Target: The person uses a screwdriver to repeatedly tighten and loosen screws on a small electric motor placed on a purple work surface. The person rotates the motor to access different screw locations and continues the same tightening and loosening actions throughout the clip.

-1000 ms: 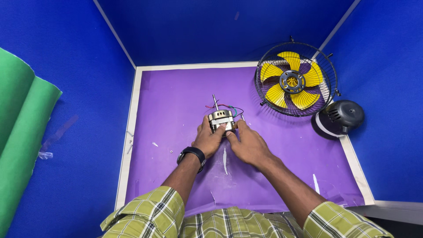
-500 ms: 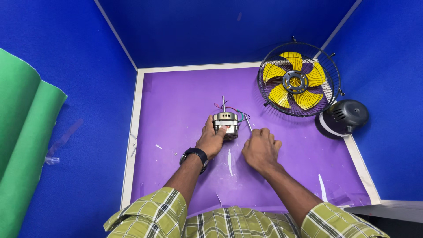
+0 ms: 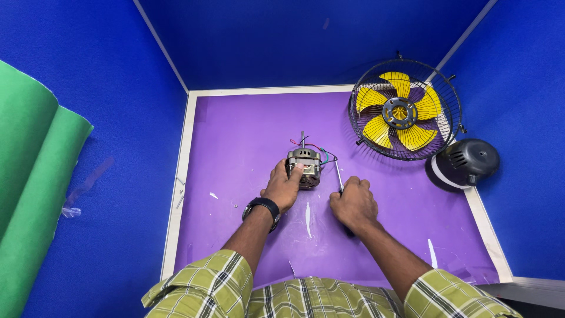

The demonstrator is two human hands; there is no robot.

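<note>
Purple mat [image 3: 235, 135] | one motor [image 3: 304, 166] | one screwdriver [image 3: 339, 176] | one fan [image 3: 404, 115]

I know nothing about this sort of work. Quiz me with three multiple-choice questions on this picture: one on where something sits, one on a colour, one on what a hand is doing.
1. Where does the fan cage with its blades lie on the purple mat?
A. near left corner
B. far right corner
C. in the middle

2. What colour are the fan blades?
A. yellow
B. red
C. white

3. What is the left hand doing?
A. lying flat on the mat
B. lifted in the air
C. gripping the small motor

Answers:
1 B: the fan cage lies at the far right of the purple mat, beside the dark motor cover.
2 A: the fan blades are yellow.
3 C: the left hand wraps the small motor, while the right hand holds a screwdriver.
</note>
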